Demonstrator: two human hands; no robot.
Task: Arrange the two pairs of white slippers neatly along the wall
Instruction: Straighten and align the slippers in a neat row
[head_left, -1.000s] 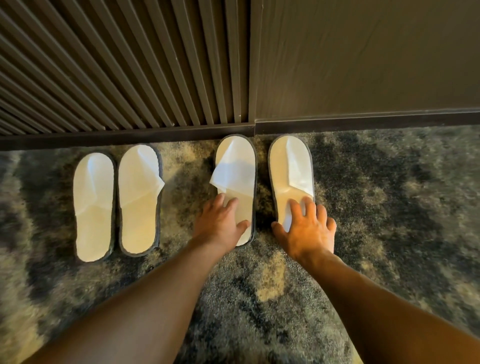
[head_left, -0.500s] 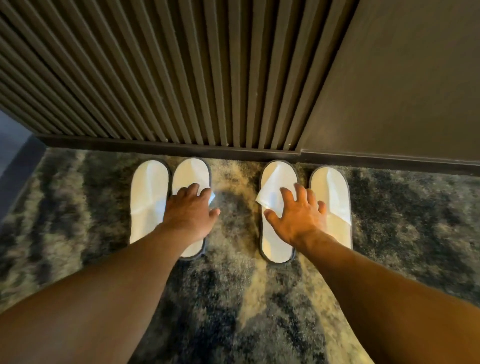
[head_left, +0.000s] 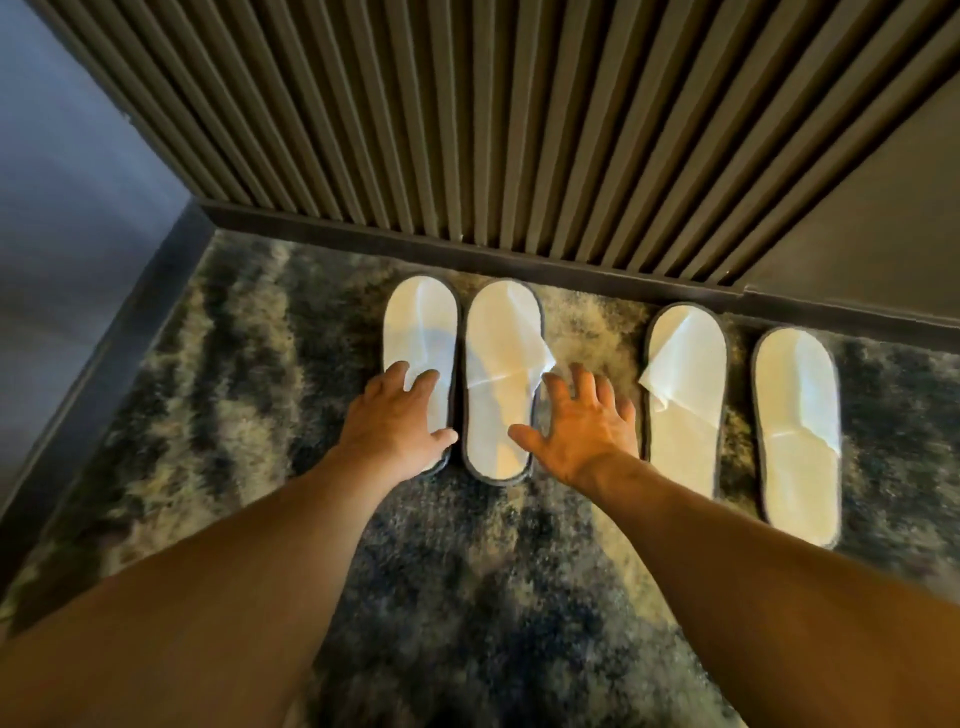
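Observation:
Two pairs of white slippers lie toes-to-wall on the carpet below the slatted wall (head_left: 467, 130). The left pair is a far-left slipper (head_left: 421, 327) and its mate (head_left: 498, 364), side by side and nearly touching. The right pair is one slipper (head_left: 685, 395) and another (head_left: 797, 415), set slightly farther from the skirting. My left hand (head_left: 397, 421) rests flat on the heel half of the far-left slipper. My right hand (head_left: 582, 426) hovers with fingers spread beside the mate's right edge, thumb over its heel area. Neither hand grips anything.
A dark skirting board (head_left: 519, 265) runs along the wall base. Mottled grey-beige carpet (head_left: 467, 597) covers the floor. A second wall with its own skirting (head_left: 104, 353) closes the corner on the left. A plain dark panel (head_left: 872, 218) continues the wall to the right.
Both hands have shifted left: the left hand from the pair's inner slipper to the far-left one, the right hand from the right pair to beside the left pair. The view has also panned left.

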